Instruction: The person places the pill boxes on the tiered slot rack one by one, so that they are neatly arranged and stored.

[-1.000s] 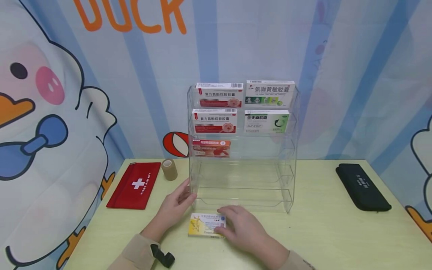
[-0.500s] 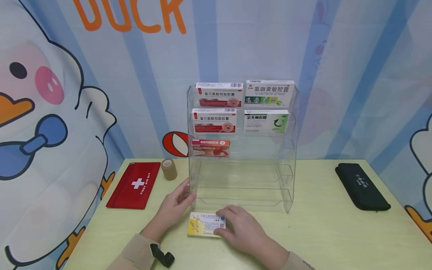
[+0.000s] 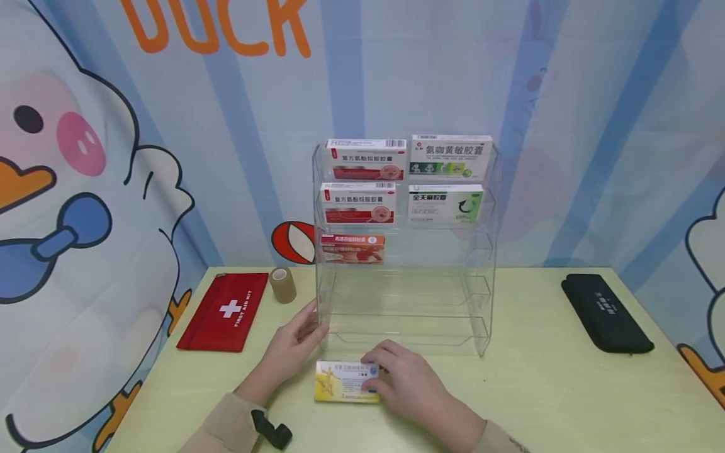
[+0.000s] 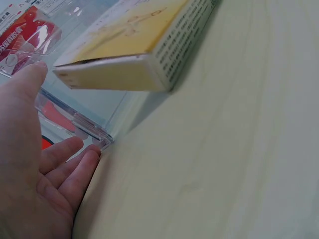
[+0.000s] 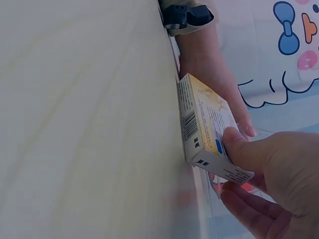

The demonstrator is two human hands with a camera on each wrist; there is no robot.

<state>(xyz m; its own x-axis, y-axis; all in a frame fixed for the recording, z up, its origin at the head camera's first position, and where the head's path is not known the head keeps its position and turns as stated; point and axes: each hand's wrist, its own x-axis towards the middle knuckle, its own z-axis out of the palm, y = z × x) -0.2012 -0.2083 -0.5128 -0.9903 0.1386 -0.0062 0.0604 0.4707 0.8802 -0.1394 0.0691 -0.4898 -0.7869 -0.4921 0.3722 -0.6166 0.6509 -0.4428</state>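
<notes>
In the head view my right hand pinches the right end of a small yellow-and-white medicine box, thumb on its printed face. The box is tilted low over the table in front of the rack; whether its lower edge touches the table I cannot tell. My left hand holds the lower left side of a clear tiered display rack, thumb at the front and fingers on the outer side. The left wrist view shows this left hand at the rack's edge, the box's yellow end close by.
Red-and-white medicine boxes fill left places on the upper tiers; white-and-green ones stand at right. An orange-red box sits on the third tier. A red first aid pouch and tan tape roll lie left, a black case right.
The yellow-and-white box has shifted slightly toward me and its tilt has changed, with my right hand still gripping its right end. My left hand stays at the rack's side.
</notes>
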